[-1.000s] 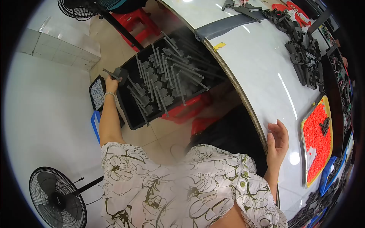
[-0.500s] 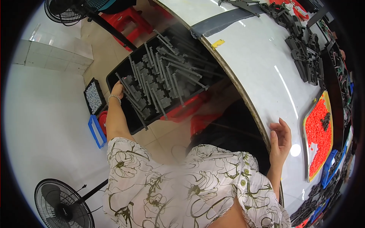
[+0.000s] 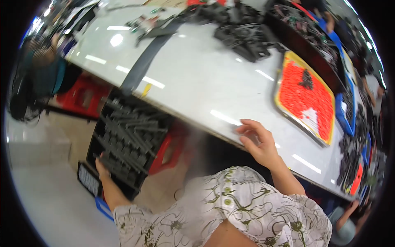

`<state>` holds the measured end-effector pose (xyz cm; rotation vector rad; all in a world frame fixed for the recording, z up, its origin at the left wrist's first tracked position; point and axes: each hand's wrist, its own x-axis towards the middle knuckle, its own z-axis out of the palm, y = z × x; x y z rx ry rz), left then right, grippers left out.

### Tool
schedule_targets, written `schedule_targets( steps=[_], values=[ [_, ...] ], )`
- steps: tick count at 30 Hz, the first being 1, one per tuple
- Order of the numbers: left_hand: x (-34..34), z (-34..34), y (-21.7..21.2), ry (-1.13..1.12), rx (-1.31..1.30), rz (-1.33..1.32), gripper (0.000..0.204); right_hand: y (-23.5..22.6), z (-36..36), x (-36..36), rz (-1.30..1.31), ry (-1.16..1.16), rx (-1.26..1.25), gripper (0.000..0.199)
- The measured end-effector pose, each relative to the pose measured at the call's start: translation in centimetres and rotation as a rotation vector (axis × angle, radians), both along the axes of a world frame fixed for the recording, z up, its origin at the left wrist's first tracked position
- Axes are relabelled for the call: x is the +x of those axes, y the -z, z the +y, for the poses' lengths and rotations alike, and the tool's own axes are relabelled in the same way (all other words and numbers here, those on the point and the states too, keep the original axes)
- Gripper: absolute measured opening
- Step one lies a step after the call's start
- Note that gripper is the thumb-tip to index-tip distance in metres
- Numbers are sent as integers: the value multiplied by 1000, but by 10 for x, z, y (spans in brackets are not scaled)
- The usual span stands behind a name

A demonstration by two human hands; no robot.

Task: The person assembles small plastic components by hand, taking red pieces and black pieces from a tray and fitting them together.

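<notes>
My left hand (image 3: 102, 168) reaches down to the near left side of a black crate (image 3: 134, 193). Inside lie several long dark grey plastic bars (image 3: 119, 154) over blocky grey parts. The fingers there are blurred and partly hidden against the bars, so I cannot tell whether they grip one. Over the edge of the white table (image 3: 197, 82) my right hand (image 3: 260, 144) is held with fingers loosely bent, thumb apart and nothing between them.
A yellow-rimmed tray (image 3: 284, 108) of small red-orange pieces stands on the table at right, beside a blue bin (image 3: 345, 115). Dark plastic parts (image 3: 247, 41) are heaped at the back. A red stool (image 3: 166, 154) is by the crate; a fan (image 3: 25, 99) stands far left.
The view has swung to the right, showing more of the table. My left hand stays at the crate's side. My right hand has come forward over the table edge, fingers still apart.
</notes>
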<state>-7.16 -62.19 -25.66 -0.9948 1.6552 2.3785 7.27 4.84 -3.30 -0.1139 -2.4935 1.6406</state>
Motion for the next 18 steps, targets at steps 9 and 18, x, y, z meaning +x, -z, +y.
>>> schedule_targets(
  steps=[9, 18],
  values=[
    [9, 38, -10, -95, -204, -1, 56, -66, 110, -6, 46, 90, 415, 30],
    [-22, 186, -126, -500, -1113, 475, 29, -55, 161, -114, 5, 305, 683, 69]
  ],
)
